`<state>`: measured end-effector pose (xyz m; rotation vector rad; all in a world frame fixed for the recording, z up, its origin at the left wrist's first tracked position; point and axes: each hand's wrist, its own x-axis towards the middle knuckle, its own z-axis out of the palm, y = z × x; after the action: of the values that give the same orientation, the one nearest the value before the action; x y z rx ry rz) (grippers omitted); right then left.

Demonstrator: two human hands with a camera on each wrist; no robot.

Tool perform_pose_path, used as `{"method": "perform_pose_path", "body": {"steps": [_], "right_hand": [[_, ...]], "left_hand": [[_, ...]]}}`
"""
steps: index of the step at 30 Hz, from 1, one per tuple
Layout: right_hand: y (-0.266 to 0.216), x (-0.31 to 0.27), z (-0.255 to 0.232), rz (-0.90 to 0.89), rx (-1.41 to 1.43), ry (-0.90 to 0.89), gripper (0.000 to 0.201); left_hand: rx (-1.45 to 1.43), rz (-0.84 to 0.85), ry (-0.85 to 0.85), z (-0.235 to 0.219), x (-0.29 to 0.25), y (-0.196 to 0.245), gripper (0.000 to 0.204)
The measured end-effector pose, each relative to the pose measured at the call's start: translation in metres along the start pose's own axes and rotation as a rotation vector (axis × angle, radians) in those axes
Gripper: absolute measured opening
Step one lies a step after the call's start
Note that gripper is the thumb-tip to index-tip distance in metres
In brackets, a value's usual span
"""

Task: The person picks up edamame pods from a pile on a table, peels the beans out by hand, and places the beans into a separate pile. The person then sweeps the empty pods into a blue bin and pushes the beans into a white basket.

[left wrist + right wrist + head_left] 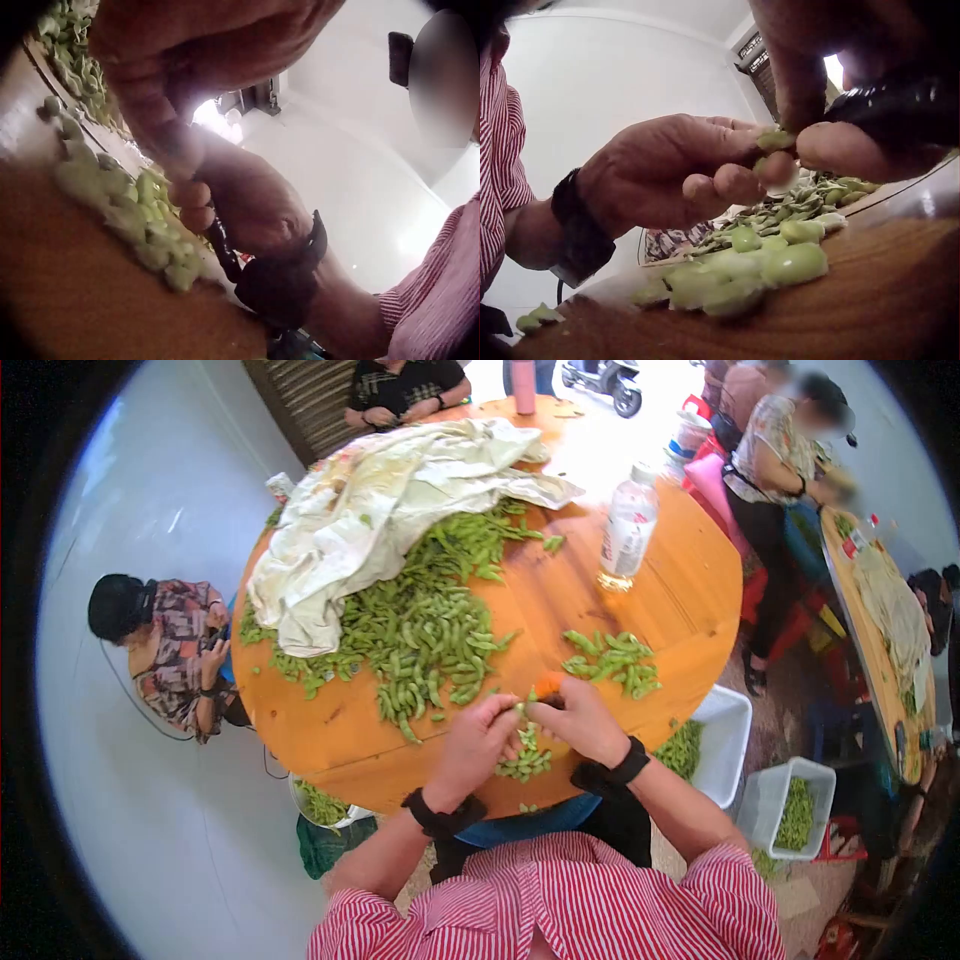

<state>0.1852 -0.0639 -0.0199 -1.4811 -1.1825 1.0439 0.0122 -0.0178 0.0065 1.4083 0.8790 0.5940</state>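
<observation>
Both hands meet above the table's near edge. My left hand (478, 742) pinches a green pod (775, 140) between thumb and fingertips, its other fingers curled. My right hand (583, 722) touches the same pod from the other side, thumb and fingers closed on it; something dark and shiny lies along this hand in the right wrist view. Under the hands is a small pile of shelled beans (526, 764), also close up in the left wrist view. A large heap of pods (440, 640) lies to the left, a smaller group of pods (615, 662) to the right.
A cream cloth (380, 510) partly covers the heap on the round table (690, 580). A bottle (628, 530) stands behind the small pod group. White bins (728, 745) with pods stand on the floor at right. Several people are around, one seated at left.
</observation>
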Motion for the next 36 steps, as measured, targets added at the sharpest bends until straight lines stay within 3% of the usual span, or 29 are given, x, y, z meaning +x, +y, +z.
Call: {"method": "perform_pose_path", "body": {"steps": [5,7,9,11,12,14,17,23,24,26,29,33,36], "right_hand": [[-0.015,-0.006,0.000,-0.015,0.139,-0.042,0.016],[-0.006,-0.003,0.002,-0.099,0.041,-0.053,0.015],[-0.005,-0.002,0.002,-0.070,0.091,-0.083,0.015],[-0.006,-0.004,0.004,-0.002,0.142,0.001,0.016],[-0.006,-0.004,0.006,-0.010,0.137,-0.004,0.016],[-0.005,-0.003,0.008,-0.050,0.010,0.066,0.018],[-0.010,-0.008,0.015,-0.143,-0.114,0.169,0.021],[-0.013,-0.010,0.017,-0.122,-0.219,0.189,0.023],[-0.006,-0.007,0.019,-0.121,-0.222,0.191,0.023],[0.011,-0.003,0.023,-0.093,0.012,0.185,0.019],[-0.004,-0.009,0.025,0.042,0.191,0.097,0.017],[-0.007,-0.007,0.022,0.066,0.281,0.108,0.015],[-0.010,-0.006,0.013,0.068,0.414,0.156,0.014]], "left_hand": [[-0.315,-0.125,-0.107,-0.006,0.001,-0.001,0.017],[-0.298,-0.096,-0.095,-0.004,0.003,-0.007,0.015],[-0.282,-0.069,-0.084,-0.004,0.005,-0.016,0.014],[0.196,0.181,0.016,-0.005,0.005,-0.023,0.015],[0.194,0.188,0.023,-0.004,0.004,-0.019,0.015],[0.494,0.418,0.121,0.001,0.000,-0.007,0.018],[0.514,0.415,0.151,0.007,-0.003,-0.004,0.023],[0.569,0.528,0.202,0.013,-0.002,-0.013,0.023],[0.566,0.529,0.200,0.013,-0.001,-0.015,0.023],[0.447,0.373,0.207,0.013,0.001,-0.017,0.023],[0.601,0.469,0.213,0.012,-0.003,-0.015,0.021],[0.636,0.487,0.267,0.005,0.001,-0.022,0.019],[0.365,0.223,0.234,-0.006,0.005,-0.028,0.017]]}}
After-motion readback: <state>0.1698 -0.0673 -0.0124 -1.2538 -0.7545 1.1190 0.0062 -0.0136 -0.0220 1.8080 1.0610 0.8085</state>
